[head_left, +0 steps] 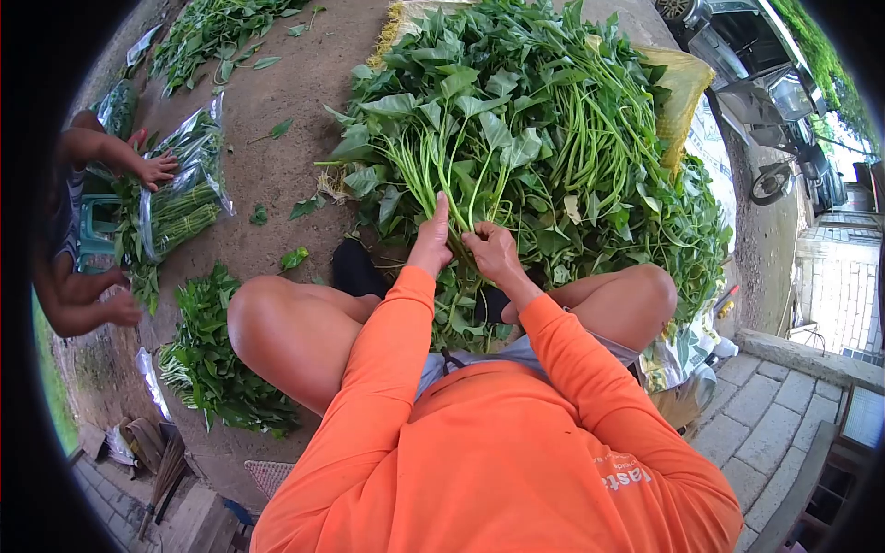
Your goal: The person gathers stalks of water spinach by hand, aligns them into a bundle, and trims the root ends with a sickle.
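A bunch of long green stems with broad leaves (458,175) fans out away from me, its lower ends gathered between my hands. My left hand (432,241) is wrapped round the stems, thumb pointing up along them. Beside it on the right, my right hand (492,251) pinches at the same stems with bent fingers. Behind and to the right lies a large heap of leafy greens (590,138), partly on a yellow sack (687,97). My crossed legs frame both hands.
At the left, another person's hand (157,170) rests on a clear plastic bag of greens (184,207); their other hand is blurred below. More greens (217,359) lie beside my left knee and at the top left (217,37). A motorcycle (784,175) stands at the right.
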